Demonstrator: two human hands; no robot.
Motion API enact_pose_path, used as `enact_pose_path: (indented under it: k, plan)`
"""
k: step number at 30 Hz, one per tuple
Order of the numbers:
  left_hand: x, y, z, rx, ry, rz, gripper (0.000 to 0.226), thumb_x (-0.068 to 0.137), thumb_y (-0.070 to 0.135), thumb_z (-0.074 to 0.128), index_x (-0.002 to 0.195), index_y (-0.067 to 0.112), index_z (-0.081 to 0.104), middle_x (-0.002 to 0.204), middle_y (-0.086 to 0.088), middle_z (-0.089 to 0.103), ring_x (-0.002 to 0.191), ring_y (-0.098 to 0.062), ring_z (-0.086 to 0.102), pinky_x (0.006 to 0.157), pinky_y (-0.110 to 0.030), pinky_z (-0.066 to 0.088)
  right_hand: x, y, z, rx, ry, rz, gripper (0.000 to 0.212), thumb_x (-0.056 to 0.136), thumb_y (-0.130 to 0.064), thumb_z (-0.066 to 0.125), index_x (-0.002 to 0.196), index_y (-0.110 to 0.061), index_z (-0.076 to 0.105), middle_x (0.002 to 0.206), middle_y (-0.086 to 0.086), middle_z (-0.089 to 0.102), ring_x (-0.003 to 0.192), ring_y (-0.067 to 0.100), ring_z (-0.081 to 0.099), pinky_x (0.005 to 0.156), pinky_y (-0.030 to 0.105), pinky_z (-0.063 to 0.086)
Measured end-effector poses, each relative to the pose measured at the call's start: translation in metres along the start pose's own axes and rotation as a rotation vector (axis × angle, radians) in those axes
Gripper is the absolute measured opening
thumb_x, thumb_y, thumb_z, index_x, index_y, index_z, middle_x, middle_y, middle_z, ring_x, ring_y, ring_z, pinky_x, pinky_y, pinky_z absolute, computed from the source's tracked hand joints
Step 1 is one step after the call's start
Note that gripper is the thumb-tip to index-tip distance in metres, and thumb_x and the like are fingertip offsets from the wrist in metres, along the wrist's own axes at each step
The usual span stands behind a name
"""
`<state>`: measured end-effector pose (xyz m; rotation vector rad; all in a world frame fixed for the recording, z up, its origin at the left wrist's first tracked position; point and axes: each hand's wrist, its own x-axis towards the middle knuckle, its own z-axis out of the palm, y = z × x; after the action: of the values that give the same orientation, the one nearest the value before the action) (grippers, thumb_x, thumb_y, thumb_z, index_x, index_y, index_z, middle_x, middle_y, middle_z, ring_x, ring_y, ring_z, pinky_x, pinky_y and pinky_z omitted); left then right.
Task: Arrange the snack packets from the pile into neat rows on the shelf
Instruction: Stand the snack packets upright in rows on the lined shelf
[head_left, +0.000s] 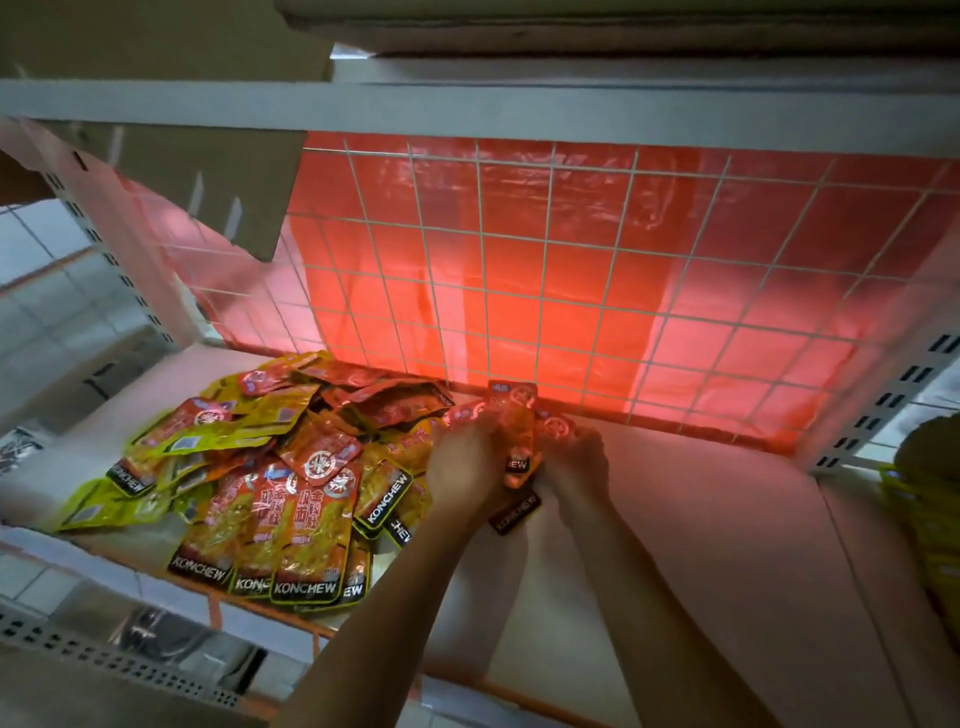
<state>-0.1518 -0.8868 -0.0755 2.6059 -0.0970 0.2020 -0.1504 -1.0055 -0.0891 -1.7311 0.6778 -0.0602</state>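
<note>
Toward the back of the shelf (701, 519), as the head camera shows it to me, both hands meet just in front of the wire grid (571, 260). The left hand (460, 467) and the right hand (579, 467) press in from either side on a small bunch of packets (517, 421), with fingers curled round its edges. The bunch stands roughly upright, top ends toward the grid and black label ends toward me. Motion blur hides how many packets are in it and how each finger lies. I read the two-sided hold as squaring the edges so the packets go down as one tidy set. That would start a row at the rear, where the grid gives a straight line to set against.

The pile (270, 467) lies to the left of the hands. It is a loose heap of orange and yellow-green packets overlapping at all angles, from the back to the front lip. One loose packet (514, 512) lies flat beneath the wrists, label showing. No row is laid yet, so I judge the task to be at an early stage.

Behind the grid hangs a red plastic sheet (727, 234), lit from behind. A cardboard flap (218, 182) hangs at upper left, and more yellow packets (924, 519) show at the far right edge, beyond the shelf post.
</note>
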Motion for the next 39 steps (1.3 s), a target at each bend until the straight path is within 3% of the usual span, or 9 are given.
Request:
enact_pose_path:
  k: [7, 11, 14, 18, 21, 25, 29, 35, 39]
  plan:
    - [-0.014, -0.003, -0.004, -0.013, -0.057, 0.243, 0.014, 0.085, 0.016, 0.054, 0.085, 0.019, 0.067, 0.083, -0.009, 0.071, 0.079, -0.032, 0.065, 0.067, -0.033, 0.047, -0.017, 0.01, -0.003, 0.263, -0.024, -0.074, 0.034, 0.056, -0.039, 0.069, 0.085, -0.02, 0.07, 0.088, 0.005, 0.073, 0.089, 0.03, 0.069, 0.081, 0.05, 0.056]
    - [-0.019, 0.004, 0.004, -0.159, -0.033, 0.237, 0.02, 0.086, 0.02, 0.059, 0.101, 0.02, 0.072, 0.1, -0.01, 0.069, 0.091, -0.029, 0.063, 0.076, -0.032, 0.049, -0.026, 0.021, -0.025, 0.46, -0.021, -0.151, 0.026, 0.073, 0.0, 0.064, 0.095, -0.013, 0.069, 0.088, 0.007, 0.073, 0.079, 0.021, 0.068, 0.071, 0.039, 0.056]
    - [-0.023, 0.021, 0.013, -0.413, -0.112, 0.161, 0.016, 0.088, 0.022, 0.062, 0.103, 0.02, 0.067, 0.097, -0.008, 0.069, 0.082, -0.023, 0.067, 0.069, -0.03, 0.052, -0.036, 0.026, -0.05, 0.58, -0.039, -0.179, 0.022, 0.08, -0.002, 0.065, 0.1, -0.009, 0.069, 0.09, 0.007, 0.074, 0.078, 0.017, 0.07, 0.065, 0.03, 0.055]
    - [-0.035, 0.058, 0.027, -0.666, -0.276, 0.099, 0.021, 0.084, 0.023, 0.07, 0.101, 0.027, 0.059, 0.105, -0.001, 0.067, 0.086, -0.013, 0.069, 0.072, -0.032, 0.058, -0.045, 0.036, -0.094, 0.597, 0.049, -0.18, 0.021, 0.086, -0.014, 0.067, 0.104, -0.006, 0.069, 0.095, 0.013, 0.073, 0.085, 0.028, 0.07, 0.073, 0.037, 0.057]
    - [-0.05, 0.088, 0.039, -0.733, -0.234, 0.081, 0.051, 0.07, 0.027, 0.083, 0.112, 0.033, 0.054, 0.101, 0.016, 0.058, 0.079, 0.007, 0.061, 0.067, -0.01, 0.051, -0.049, 0.046, -0.131, 0.6, 0.198, -0.178, 0.018, 0.086, -0.009, 0.064, 0.103, -0.006, 0.07, 0.093, 0.016, 0.072, 0.083, 0.033, 0.069, 0.072, 0.045, 0.056]
    - [-0.071, 0.13, 0.056, -1.019, -0.347, -0.023, 0.061, 0.067, 0.005, 0.083, 0.114, 0.032, 0.055, 0.1, 0.0, 0.067, 0.084, -0.009, 0.066, 0.072, -0.031, 0.058, -0.057, 0.061, -0.186, 0.559, 0.401, -0.205, 0.02, 0.089, -0.003, 0.056, 0.09, -0.015, 0.072, 0.071, -0.004, 0.071, 0.064, 0.014, 0.067, 0.054, 0.027, 0.054]
    - [-0.102, 0.184, 0.073, -1.109, -0.406, 0.03, 0.061, 0.07, -0.012, 0.071, 0.115, 0.027, 0.053, 0.098, -0.004, 0.063, 0.08, -0.011, 0.064, 0.059, -0.024, 0.055, -0.071, 0.083, -0.253, 0.523, 0.455, -0.204, 0.026, 0.094, -0.006, 0.051, 0.081, -0.019, 0.07, 0.078, 0.004, 0.07, 0.066, 0.015, 0.063, 0.061, 0.03, 0.051]
    - [-0.168, 0.274, 0.101, -1.143, -0.485, 0.056, 0.085, 0.061, 0.003, 0.08, 0.125, 0.042, 0.04, 0.11, -0.009, 0.064, 0.098, -0.023, 0.064, 0.079, -0.044, 0.056, -0.098, 0.112, -0.363, 0.473, 0.526, -0.214, 0.024, 0.091, 0.001, 0.048, 0.095, -0.013, 0.066, 0.087, 0.008, 0.065, 0.076, 0.016, 0.058, 0.066, 0.028, 0.043]
    - [-0.21, 0.334, 0.132, -1.044, -0.492, 0.125, 0.062, 0.064, 0.009, 0.083, 0.117, 0.028, 0.056, 0.115, -0.005, 0.066, 0.102, -0.016, 0.062, 0.09, -0.041, 0.051, -0.113, 0.135, -0.444, 0.414, 0.537, -0.178, 0.028, 0.092, 0.002, 0.04, 0.101, -0.003, 0.065, 0.093, 0.018, 0.067, 0.084, 0.032, 0.063, 0.071, 0.039, 0.05]
